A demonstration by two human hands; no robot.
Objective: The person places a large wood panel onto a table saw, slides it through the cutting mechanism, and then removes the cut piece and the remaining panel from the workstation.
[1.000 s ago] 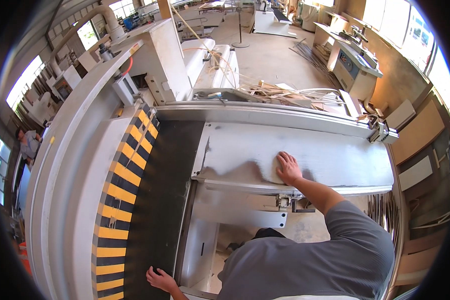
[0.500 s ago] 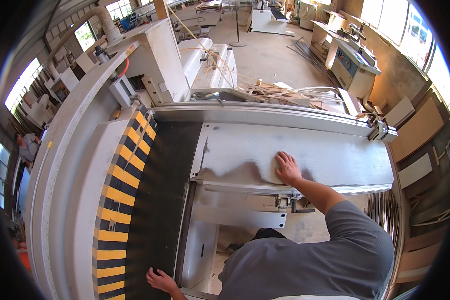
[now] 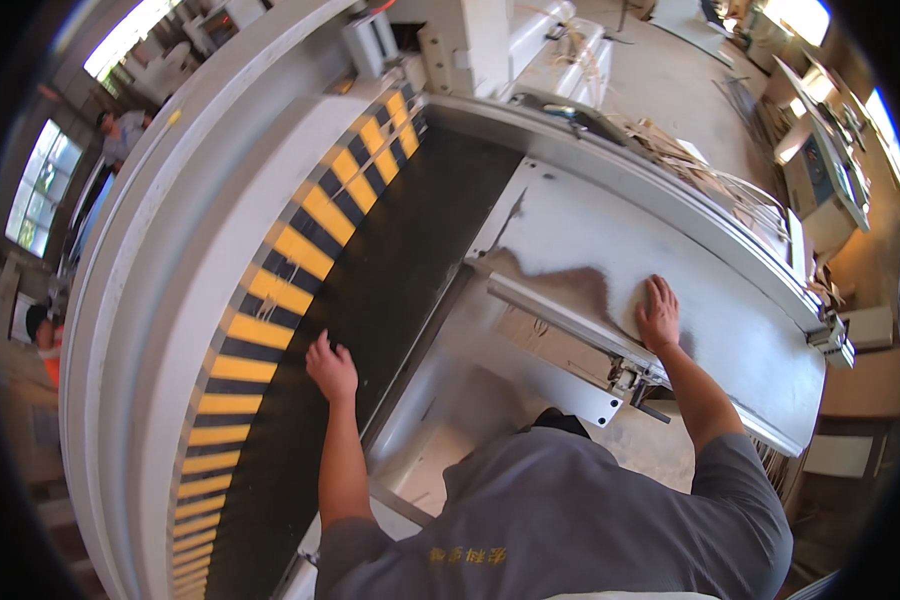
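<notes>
My right hand lies with its fingers stretched out on the silver metal side table of a large woodworking machine. A dark worn patch shows on the metal beside it. Over the long black bed my left hand is raised, near the yellow-and-black striped strip. Its fingers are slightly bent and apart, with nothing visible in them. I cannot tell whether it touches the bed.
A metal fence runs along the table's far side, ending at a clamp-like stop. Below the table's near edge is a bracket with a dark lever. Scrap wood strips lie beyond. Two other people are at the far left.
The view has turned, so the machine appears tilted. My left hand has moved forward along the black bed, from the lower edge toward the striped strip. My right hand stays on the table.
</notes>
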